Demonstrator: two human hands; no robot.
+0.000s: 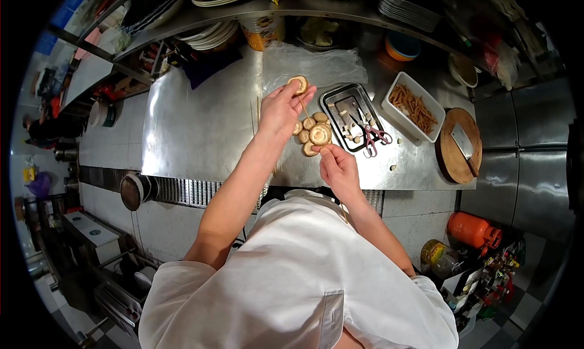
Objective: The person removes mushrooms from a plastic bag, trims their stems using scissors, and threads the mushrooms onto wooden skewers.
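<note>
Raised over the steel table, my left hand (281, 113) holds a round brown mushroom (298, 84) between its fingers. A thin wooden stick (305, 111) runs down from beside that mushroom toward the pile below. My right hand (338, 167) is closed just below the mushroom pile (320, 133), and a stick (344, 212) shows beneath it. Whether the fingertips touch a mushroom is unclear. Several mushrooms lie together between the hands. More thin sticks (256, 115) lie left of the pile.
Right of the pile stands a black-rimmed tray (324, 99) with cut stems and scissors (372, 137). Beyond are a white container (398, 119) of brown strips and a round board (451, 163) with a cleaver (462, 141). Plastic sheeting (316, 63) lies behind, under a shelf (267, 10) of plates.
</note>
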